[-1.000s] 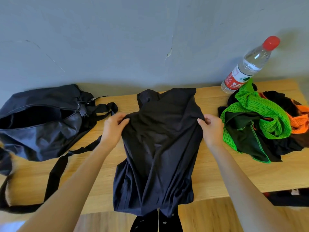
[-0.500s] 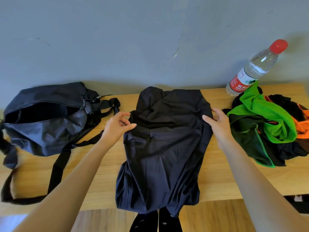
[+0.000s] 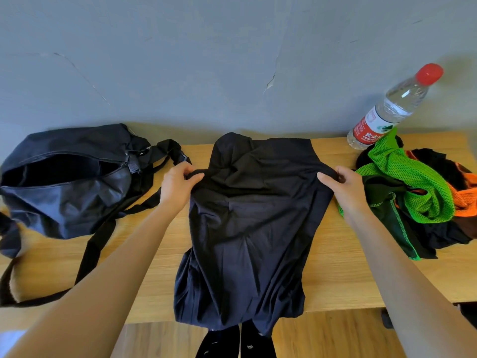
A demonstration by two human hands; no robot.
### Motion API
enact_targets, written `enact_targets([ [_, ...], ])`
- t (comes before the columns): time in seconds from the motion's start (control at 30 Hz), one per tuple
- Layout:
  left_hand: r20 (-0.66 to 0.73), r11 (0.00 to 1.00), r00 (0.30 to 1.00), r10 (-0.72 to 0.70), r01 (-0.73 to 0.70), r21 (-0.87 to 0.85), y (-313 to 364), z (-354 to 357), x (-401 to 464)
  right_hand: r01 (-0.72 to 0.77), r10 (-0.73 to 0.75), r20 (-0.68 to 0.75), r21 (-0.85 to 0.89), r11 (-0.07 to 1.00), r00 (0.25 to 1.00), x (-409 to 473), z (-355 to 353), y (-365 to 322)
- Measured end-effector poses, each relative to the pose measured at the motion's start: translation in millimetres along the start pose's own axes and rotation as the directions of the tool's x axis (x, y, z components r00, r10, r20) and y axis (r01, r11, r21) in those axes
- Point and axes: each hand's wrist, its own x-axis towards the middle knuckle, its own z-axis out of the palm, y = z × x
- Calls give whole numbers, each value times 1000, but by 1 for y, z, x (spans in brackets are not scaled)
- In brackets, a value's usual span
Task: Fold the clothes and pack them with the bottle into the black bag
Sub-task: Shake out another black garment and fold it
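At frame centre, the left hand and right hand each pinch, fingers clamped, opposite edges of the black shirt on the table.

Bare table shows in the lower right of the frame, between the dark garment in the middle and the heap of clothes at the right edge. A narrower bare strip lies left of the garment, crossed by the bag strap. The black bag fills the left side, its mouth open. The bottle stands at the upper right, touching the heap. The wall closes off the far edge.
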Motion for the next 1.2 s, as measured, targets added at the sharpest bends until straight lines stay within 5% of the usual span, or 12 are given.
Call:
enact_targets([
  [0.13,27,955,994,-107,110,-277,5,-12,0,26,-24,-15,106,994,1000,-1,-9,-7],
  [0.63,-35,856,998,-59,32,-516,63,-96,-14,115,-112,-69,51,992,991,-14,-42,-95],
  [1.0,145,793,989,30,64,-606,113,-162,-30,163,-163,-23,32,986,986,-27,-78,-176],
  [1.2,221,855,970,103,27,-519,128,-181,-45,129,-131,40,49,990,991,-34,-94,-199],
])
